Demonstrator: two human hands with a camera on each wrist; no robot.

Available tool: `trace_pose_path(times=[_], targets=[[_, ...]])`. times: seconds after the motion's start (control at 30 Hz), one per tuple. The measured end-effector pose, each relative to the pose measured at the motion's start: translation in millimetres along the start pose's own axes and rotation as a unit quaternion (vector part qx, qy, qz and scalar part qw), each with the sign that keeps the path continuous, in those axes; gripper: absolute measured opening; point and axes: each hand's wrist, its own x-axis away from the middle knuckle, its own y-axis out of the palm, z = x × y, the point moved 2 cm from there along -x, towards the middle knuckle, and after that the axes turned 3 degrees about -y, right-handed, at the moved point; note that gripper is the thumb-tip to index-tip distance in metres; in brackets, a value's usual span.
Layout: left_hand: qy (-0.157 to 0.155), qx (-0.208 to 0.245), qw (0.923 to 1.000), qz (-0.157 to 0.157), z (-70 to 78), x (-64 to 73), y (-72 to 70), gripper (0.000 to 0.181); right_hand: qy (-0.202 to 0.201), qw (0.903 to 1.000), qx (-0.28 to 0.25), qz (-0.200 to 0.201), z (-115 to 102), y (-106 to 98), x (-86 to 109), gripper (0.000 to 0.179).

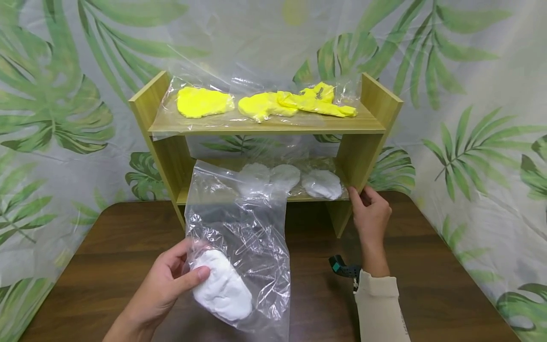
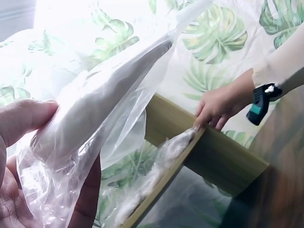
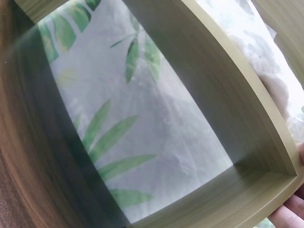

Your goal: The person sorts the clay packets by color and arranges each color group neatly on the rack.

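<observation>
My left hand (image 1: 164,278) pinches a clear plastic bag (image 1: 260,237) with a flattened, dough-like white lump (image 1: 222,287) inside, thumb pressed over the lump. The bag is held up in front of a two-tier wooden shelf (image 1: 273,127), its top overlapping the lower tier in the head view. My right hand (image 1: 371,213) grips the front edge of the shelf's right side panel (image 1: 358,154), at the height of the lower tier. Its fingers (image 3: 285,216) show at the panel's edge in the right wrist view. Beside that hand, a bagged white lump (image 1: 322,184) lies on the lower tier.
More white lumps (image 1: 285,176) in clear bags lie along the lower tier, partly behind the held bag. Yellow lumps (image 1: 205,102) in clear bags cover the upper tier. The shelf stands on a dark wooden table (image 1: 115,247), before a leaf-patterned cloth (image 1: 483,85).
</observation>
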Motion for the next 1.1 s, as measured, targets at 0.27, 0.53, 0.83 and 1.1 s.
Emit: trace_pose_path(times=[0.27, 0.53, 0.83, 1.1], targets=[[0.023, -0.002, 0.999, 0.039, 5.8, -33.3, -9.7, 0.033, -0.009, 0.9999, 0.0, 0.006, -0.7, 0.0, -1.0, 0.028], [-0.008, -0.064, 0.9952, 0.073, 3.7, -71.4, -24.7, 0.03, -0.009, 0.9999, -0.004, 0.007, -0.3, 0.8, -0.9, 0.026], [-0.022, -0.072, 0.9928, 0.093, 8.7, -106.5, -40.2, 0.029, -0.009, 0.9999, -0.009, 0.006, -1.3, 1.3, -1.1, 0.026], [-0.048, -0.073, 0.9905, 0.107, 8.0, -133.0, -54.2, 0.038, -0.004, 0.9999, -0.002, 0.009, -1.5, 0.6, -0.4, 0.027]])
